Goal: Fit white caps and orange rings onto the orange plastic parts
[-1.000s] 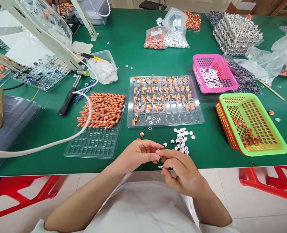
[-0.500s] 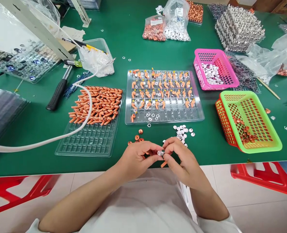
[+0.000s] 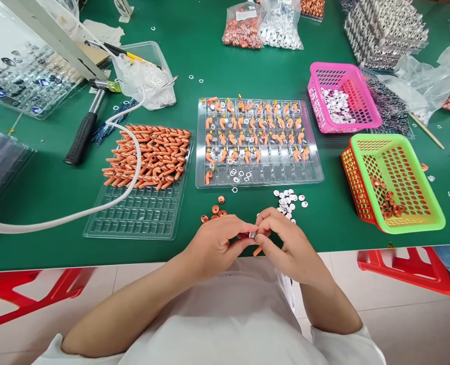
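Close to the table's front edge, my left hand (image 3: 216, 248) and my right hand (image 3: 287, 247) meet fingertip to fingertip. Both pinch a small round silver-and-white part (image 3: 252, 234) between thumb and fingers. An orange stem (image 3: 257, 251) pokes out below my right thumb; whether it joins the round part is hidden. Beyond my left hand lie loose copper-coloured round caps (image 3: 215, 209). White discs with dark marks (image 3: 285, 202) are scattered beyond my right hand. Farther off, a clear compartment tray (image 3: 261, 175) holds rows of curved orange pieces with yellow tips, plus loose white rings.
At left, orange tubes (image 3: 148, 157) are heaped on another clear tray (image 3: 133, 230), under a white hose (image 3: 95, 213). A hammer (image 3: 82, 134) lies beyond. To the right stand a pink basket (image 3: 375, 119) of white discs and a green basket (image 3: 436, 220) with copper-coloured caps.
The camera view has shifted slightly, so the table's things sit a little higher. My fingers have closed in around the small round part, which shows less than before.
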Demonstrator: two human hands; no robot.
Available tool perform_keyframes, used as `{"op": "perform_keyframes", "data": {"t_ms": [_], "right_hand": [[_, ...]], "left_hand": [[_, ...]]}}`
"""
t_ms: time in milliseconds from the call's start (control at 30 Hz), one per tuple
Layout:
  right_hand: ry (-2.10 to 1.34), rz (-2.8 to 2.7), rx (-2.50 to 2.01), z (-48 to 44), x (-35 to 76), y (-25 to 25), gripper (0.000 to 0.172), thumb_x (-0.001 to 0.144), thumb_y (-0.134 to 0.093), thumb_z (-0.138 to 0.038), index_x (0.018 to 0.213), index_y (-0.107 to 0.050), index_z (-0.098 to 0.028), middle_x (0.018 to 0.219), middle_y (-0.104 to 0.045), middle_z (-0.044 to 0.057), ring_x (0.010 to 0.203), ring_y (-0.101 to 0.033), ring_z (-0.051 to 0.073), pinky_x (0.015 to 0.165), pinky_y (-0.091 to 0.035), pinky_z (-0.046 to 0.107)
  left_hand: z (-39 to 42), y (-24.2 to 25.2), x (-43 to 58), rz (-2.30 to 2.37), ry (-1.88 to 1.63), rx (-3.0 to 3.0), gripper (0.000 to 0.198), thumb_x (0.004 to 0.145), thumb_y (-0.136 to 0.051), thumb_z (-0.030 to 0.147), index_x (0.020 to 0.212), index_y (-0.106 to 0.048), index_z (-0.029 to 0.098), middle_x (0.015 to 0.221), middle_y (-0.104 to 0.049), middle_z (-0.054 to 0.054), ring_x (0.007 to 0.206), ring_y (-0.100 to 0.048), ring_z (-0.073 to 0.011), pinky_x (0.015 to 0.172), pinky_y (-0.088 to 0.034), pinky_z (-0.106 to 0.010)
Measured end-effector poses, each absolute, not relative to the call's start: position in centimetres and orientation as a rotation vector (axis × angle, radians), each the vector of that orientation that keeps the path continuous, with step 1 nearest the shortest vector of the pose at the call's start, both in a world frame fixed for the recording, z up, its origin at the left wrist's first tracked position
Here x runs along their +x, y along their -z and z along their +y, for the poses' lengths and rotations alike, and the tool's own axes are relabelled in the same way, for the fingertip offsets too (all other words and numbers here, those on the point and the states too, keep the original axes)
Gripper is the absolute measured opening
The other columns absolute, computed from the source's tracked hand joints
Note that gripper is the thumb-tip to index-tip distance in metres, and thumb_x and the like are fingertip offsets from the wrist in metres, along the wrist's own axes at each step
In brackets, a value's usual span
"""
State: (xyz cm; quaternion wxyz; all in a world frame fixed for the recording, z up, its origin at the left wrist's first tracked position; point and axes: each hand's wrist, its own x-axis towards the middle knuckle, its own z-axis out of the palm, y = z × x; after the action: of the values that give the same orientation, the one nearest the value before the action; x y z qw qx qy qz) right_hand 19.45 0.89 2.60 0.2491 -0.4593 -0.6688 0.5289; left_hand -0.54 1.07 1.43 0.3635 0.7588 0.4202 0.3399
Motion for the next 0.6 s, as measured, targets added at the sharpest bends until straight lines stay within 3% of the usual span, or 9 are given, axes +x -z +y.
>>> {"op": "perform_keyframes", "data": {"t_ms": [267, 600], "right_hand": [[-1.444, -1.900, -1.195, 1.9, 19.6, -2.7, 0.013, 0.089, -0.055, -0.013, 0.079, -0.055, -0.021, 0.091, -0.058, 0.003, 0.085, -0.057, 0.017, 0.068, -0.049, 0.029], [-1.550, -1.929, -1.207, 2.8, 19.9, -3.2, 0.015, 0.086, -0.057, -0.014, 0.073, -0.054, -0.021, 0.087, -0.058, 0.000, 0.078, -0.057, 0.014, 0.064, -0.046, 0.026]], "left_hand": [[1.1, -1.6, -0.4, 1.152, -0.815, 1.873, 0.006, 0.085, -0.069, 0.015, 0.088, -0.070, 0.020, 0.074, -0.075, 0.002, 0.064, -0.067, -0.0108, 0.062, -0.051, -0.019], [1.1, -1.6, -0.5, 1.032, -0.850, 1.949, 0.014, 0.088, -0.062, 0.009, 0.092, -0.070, 0.020, 0.076, -0.075, 0.001, 0.068, -0.067, -0.0114, 0.062, -0.050, -0.020]]}}
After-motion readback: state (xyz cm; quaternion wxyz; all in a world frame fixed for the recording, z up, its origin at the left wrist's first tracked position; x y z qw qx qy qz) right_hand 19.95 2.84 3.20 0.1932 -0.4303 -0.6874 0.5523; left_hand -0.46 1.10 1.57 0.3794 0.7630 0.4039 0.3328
